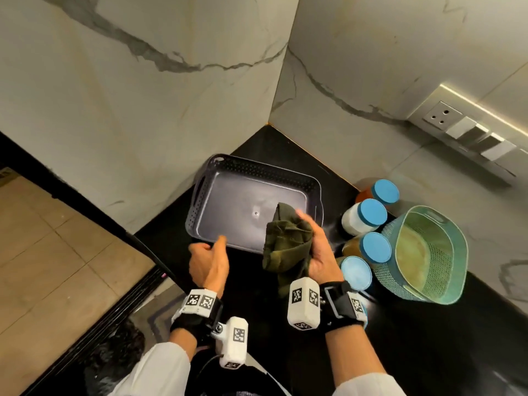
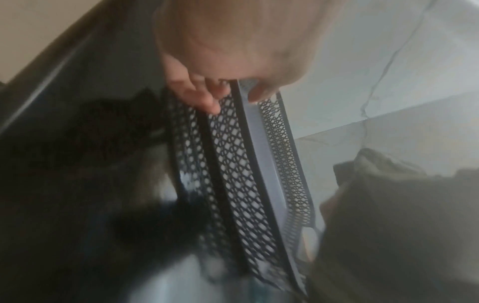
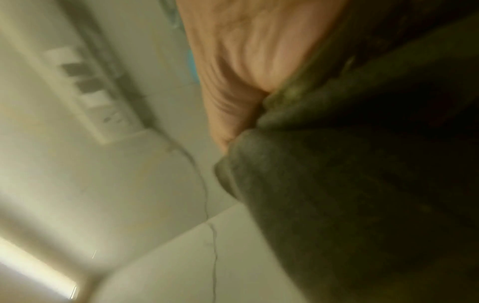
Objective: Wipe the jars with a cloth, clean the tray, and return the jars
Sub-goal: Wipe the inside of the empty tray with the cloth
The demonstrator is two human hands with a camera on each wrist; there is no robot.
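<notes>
A grey perforated tray point(image 1: 257, 167) sits empty on the black counter in the wall corner. My left hand point(image 1: 211, 247) pinches its near left rim, thumb inside and fingers on the outer mesh wall; the left wrist view shows this hand point(image 2: 230, 92) on the tray point(image 2: 259, 164). My right hand point(image 1: 311, 244) grips a bunched dark green cloth point(image 1: 285, 241) above the tray's near right corner. In the right wrist view the cloth point(image 3: 362, 184) fills the frame under my palm point(image 3: 246, 71). Several blue-lidded jars point(image 1: 368, 215) stand in a row right of the tray.
A teal mesh basket point(image 1: 385, 270) stands right of the jars. Marble walls close the corner behind the tray, with a socket and switch panel point(image 1: 468, 130) on the right wall. The counter's edge point(image 1: 148, 250) runs just left of my left hand, above the tiled floor.
</notes>
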